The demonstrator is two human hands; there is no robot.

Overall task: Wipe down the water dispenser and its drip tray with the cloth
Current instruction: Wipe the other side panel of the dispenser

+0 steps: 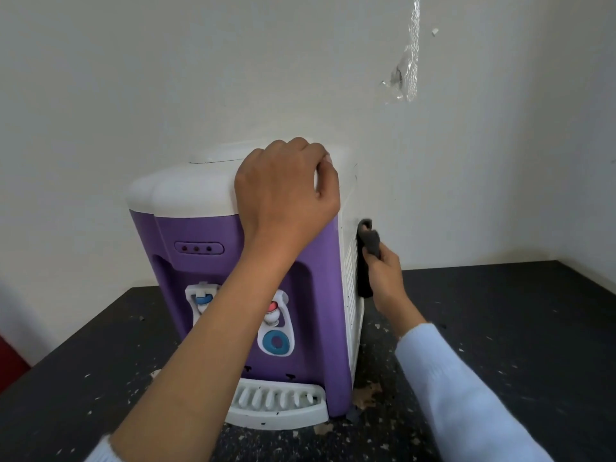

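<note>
Two pale blue sleeves, the left sleeve [100,451] and the right sleeve [460,395], enter from the near edge over one black countertop [500,328] speckled with pale flecks. Near the middle of that counter stands one tabletop water dispenser [200,228] with a purple front, white rounded top and white vented right side. At its near foot sits one white slotted drip tray [276,408], marked with dark specks. Above the tray are two taps: a blue tap [203,300] on the left and a red tap [272,306] on the right, with a blue ring [276,341] beneath the red one. Higher up is a panel with three small indicator lights [196,248]. The bare left forearm crosses the front, and the left hand [286,191] grips the top right corner of the dispenser, fingers curled over the white top. The right hand [386,278] is at the dispenser's right side, fingers closed around one dark grey cloth [370,243], which hangs as a folded strip against the side vents. Beyond is a plain off-white wall [166,78] with one strip of peeling clear tape [408,68] at upper right.
</note>
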